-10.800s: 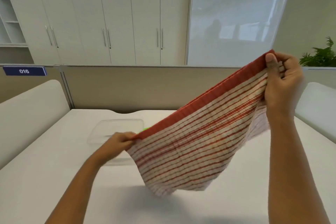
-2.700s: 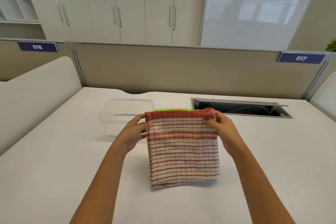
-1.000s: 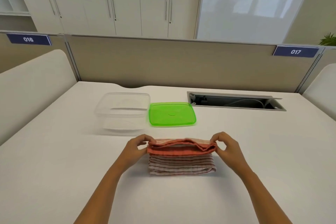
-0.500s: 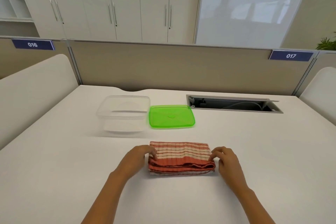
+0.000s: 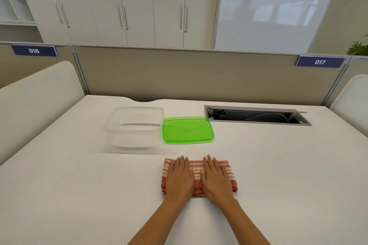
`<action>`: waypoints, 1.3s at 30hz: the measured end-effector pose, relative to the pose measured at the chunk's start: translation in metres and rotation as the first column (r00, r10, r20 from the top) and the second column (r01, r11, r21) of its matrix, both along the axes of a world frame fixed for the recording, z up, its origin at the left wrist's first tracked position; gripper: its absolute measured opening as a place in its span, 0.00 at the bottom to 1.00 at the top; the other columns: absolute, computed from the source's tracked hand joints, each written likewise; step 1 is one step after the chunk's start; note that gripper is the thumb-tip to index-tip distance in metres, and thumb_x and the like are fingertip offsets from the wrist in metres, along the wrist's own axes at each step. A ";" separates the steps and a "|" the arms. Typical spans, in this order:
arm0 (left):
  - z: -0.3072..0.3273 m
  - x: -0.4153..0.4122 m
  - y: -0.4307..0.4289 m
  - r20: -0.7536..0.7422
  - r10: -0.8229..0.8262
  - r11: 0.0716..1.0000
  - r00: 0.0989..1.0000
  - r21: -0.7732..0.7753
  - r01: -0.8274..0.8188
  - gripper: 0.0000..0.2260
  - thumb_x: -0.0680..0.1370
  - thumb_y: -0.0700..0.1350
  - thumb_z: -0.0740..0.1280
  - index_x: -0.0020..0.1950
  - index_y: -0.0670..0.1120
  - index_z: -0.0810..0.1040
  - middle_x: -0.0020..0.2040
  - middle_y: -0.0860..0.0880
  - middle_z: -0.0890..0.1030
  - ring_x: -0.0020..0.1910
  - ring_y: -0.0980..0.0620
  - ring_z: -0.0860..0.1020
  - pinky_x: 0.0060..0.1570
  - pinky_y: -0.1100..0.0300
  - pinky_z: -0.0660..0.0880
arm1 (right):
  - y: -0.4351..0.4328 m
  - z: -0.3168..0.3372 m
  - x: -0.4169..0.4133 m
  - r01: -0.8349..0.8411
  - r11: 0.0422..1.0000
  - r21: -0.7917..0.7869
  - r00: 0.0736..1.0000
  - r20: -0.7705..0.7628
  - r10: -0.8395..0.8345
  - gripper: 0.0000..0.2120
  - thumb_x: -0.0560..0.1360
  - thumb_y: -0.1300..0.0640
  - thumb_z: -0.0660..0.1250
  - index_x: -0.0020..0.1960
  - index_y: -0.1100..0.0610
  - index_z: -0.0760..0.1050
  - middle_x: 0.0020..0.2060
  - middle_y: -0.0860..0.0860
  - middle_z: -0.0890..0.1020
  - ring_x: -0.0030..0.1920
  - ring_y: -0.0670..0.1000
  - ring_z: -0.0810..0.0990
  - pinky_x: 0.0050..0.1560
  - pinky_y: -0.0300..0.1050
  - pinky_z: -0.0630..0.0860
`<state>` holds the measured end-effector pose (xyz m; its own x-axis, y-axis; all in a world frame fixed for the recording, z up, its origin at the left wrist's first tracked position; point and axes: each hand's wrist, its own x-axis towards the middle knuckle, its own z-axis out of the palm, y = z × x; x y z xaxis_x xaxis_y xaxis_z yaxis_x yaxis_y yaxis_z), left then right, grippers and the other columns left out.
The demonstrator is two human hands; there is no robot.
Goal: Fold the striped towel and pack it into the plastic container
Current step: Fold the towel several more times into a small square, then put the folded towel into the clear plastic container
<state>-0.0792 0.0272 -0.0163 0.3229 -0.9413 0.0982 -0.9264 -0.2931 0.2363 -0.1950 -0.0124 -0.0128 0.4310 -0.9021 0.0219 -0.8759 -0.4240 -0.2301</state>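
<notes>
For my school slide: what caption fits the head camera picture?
Both hands, left hand and right hand, press flat on the folded striped towel near the open plastic container.

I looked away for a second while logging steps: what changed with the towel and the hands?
Both hands let go of the towel's ends: the left hand and right hand now lie flat on the folded striped towel, pressing it. The plastic container and green lid stayed put.
</notes>
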 end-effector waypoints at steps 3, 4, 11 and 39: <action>-0.003 0.006 0.008 0.025 0.080 0.997 0.996 0.006 -0.080 0.25 0.81 0.49 0.45 0.77 0.43 0.50 0.79 0.46 0.53 0.78 0.51 0.50 0.75 0.50 0.40 | -0.002 -0.003 -0.012 0.093 0.996 0.006 0.995 -0.035 -0.092 0.26 0.81 0.49 0.43 0.77 0.53 0.44 0.78 0.50 0.47 0.77 0.49 0.45 0.76 0.48 0.42; -0.002 0.010 0.010 0.026 0.121 0.993 0.992 -0.004 -0.121 0.25 0.81 0.49 0.45 0.77 0.43 0.48 0.79 0.47 0.51 0.78 0.51 0.48 0.75 0.49 0.39 | -0.003 -0.003 -0.019 0.141 0.990 0.017 0.989 -0.033 -0.141 0.26 0.81 0.49 0.44 0.77 0.53 0.43 0.78 0.51 0.46 0.77 0.50 0.44 0.76 0.49 0.42; 0.009 0.036 0.035 -0.235 0.430 0.902 0.872 0.073 -0.425 0.29 0.80 0.55 0.51 0.75 0.38 0.54 0.78 0.39 0.53 0.77 0.44 0.51 0.75 0.50 0.49 | -0.008 0.011 -0.045 0.401 0.914 0.067 0.904 0.132 -0.407 0.29 0.79 0.47 0.56 0.73 0.62 0.55 0.69 0.58 0.68 0.68 0.58 0.65 0.65 0.50 0.66; 0.128 0.186 -0.032 -0.758 0.218 0.826 0.615 -0.192 -0.530 0.15 0.79 0.44 0.57 0.66 0.45 0.63 0.60 0.36 0.76 0.56 0.38 0.76 0.48 0.54 0.71 | -0.079 0.128 0.093 -0.177 0.813 0.555 0.533 0.748 -0.395 0.15 0.77 0.61 0.58 0.62 0.60 0.71 0.57 0.58 0.79 0.49 0.58 0.82 0.43 0.49 0.83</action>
<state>0.1064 -0.0053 0.1115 0.7548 -0.6560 -0.0024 -0.2765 -0.3214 0.9057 -0.1017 -0.0909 0.1152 0.3713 -0.9128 -0.1703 -0.2013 0.1000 -0.9744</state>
